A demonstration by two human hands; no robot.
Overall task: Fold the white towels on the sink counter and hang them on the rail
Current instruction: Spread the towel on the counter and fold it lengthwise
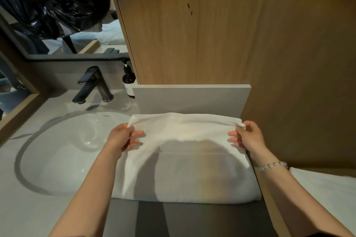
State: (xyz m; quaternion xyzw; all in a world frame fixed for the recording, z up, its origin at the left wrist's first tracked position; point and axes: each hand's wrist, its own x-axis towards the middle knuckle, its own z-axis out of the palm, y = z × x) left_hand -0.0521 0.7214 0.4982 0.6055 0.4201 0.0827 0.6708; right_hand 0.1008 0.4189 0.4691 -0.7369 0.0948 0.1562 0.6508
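Along the right end of the pale stone sink counter [23,213], the white terry towel [185,175] lies part folded; left hand [121,138] and right hand [249,136] each pinch a far corner of its top layer. Corners should move level and land square

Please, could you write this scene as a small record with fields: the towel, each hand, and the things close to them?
towel: white, folded, lying on the counter, right of the sink
left hand: pinches the towel's far left corner
right hand: pinches the far right corner
bracelet: beads, on the right wrist
sink: white basin
faucet: dark, behind the basin
soap bottle: dark pump bottle, right of the faucet
second towel: white, lower right
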